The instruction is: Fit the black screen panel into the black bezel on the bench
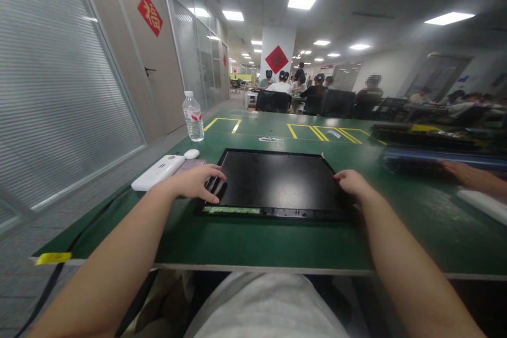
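A black flat panel (277, 182) lies on the green table (245, 237) in front of me, with a thin green strip along its near edge. My left hand (197, 183) rests on the panel's left edge, fingers stretched out over it. My right hand (350, 182) grips the panel's right edge, fingers curled around it.
A white power bank (157, 172), a phone (190, 165) and a small white object (191, 153) lie to the left. A water bottle (193, 116) stands behind them. Another person's hand (467, 175) reaches in at the right beside stacked dark panels (431, 137). People sit at desks far behind.
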Available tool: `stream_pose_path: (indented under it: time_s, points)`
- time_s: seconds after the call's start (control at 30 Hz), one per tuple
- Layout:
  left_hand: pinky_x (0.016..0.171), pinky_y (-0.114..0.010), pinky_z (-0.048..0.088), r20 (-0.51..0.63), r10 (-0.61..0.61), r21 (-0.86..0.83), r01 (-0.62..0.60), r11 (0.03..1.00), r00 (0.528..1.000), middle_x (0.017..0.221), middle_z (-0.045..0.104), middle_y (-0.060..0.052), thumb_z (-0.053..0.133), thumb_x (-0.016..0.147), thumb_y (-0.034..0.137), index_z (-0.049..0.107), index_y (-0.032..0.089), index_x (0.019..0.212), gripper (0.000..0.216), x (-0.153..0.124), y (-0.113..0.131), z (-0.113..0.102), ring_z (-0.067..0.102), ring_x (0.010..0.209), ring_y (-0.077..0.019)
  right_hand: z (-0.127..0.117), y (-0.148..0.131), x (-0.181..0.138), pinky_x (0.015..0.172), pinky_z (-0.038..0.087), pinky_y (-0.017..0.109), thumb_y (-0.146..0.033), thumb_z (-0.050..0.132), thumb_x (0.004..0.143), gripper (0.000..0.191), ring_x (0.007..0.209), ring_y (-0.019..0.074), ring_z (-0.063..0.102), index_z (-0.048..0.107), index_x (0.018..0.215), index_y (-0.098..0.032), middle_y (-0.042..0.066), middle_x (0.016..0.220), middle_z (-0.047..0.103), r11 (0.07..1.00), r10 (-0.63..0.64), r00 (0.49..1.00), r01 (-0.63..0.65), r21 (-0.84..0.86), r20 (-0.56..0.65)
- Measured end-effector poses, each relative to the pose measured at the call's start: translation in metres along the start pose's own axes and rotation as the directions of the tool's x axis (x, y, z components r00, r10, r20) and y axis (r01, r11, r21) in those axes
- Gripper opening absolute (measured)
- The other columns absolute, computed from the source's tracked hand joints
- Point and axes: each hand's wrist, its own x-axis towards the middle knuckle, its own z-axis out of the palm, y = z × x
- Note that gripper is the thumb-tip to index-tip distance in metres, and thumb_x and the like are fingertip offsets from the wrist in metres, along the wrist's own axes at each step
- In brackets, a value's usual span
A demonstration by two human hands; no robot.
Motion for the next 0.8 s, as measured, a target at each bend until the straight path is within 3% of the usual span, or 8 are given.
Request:
stream_pose_path:
  time_s: [0.13, 0.3, 0.8]
  points:
    - [0.118, -0.043, 0.037, 0.048, 0.031, -0.028, -0.029, 0.999, 0.998, 0.160, 0.045, -0.012, 0.082, 0.066, 0.053, 0.063, 0.025, 0.137, 0.079, -0.0020, -0.0034, -0.0016, 0.045, 0.144, -0.0350, -0.0010, -0.0009, -0.0014, 0.092, 0.053, 0.030, 0.001, 0.060, 0.074, 0.047, 0.109, 0.0274, 0.071, 0.081, 0.112, -0.017, 0.013, 0.116, 0.077, 1.000, 0.008, 1.000, -0.008, 0.020, 0.000]
    - [0.117, -0.044, 0.038, 0.019, 0.080, -0.048, -0.079, 0.996, 0.997, 0.164, 0.038, -0.012, 0.084, 0.064, 0.047, 0.061, 0.026, 0.139, 0.081, -0.0013, -0.0031, -0.0004, 0.044, 0.144, -0.0353, -0.0023, -0.0025, -0.0035, 0.093, 0.053, 0.031, 0.000, 0.059, 0.076, 0.047, 0.111, 0.0279, 0.071, 0.080, 0.115, -0.015, 0.014, 0.118, 0.076, 0.999, 0.022, 1.000, -0.022, 0.025, 0.009]
    - [0.117, -0.038, 0.039, -0.101, 0.355, -0.103, -0.365, 0.925, 0.929, 0.155, 0.052, -0.010, 0.081, 0.069, 0.023, 0.060, 0.024, 0.140, 0.074, 0.0015, 0.0020, 0.0035, 0.051, 0.140, -0.0294, -0.0001, -0.0010, -0.0018, 0.087, 0.055, 0.028, 0.000, 0.061, 0.070, 0.047, 0.103, 0.0258, 0.073, 0.080, 0.109, -0.018, 0.012, 0.113, 0.077, 1.000, 0.002, 1.000, -0.002, -0.001, 0.012]
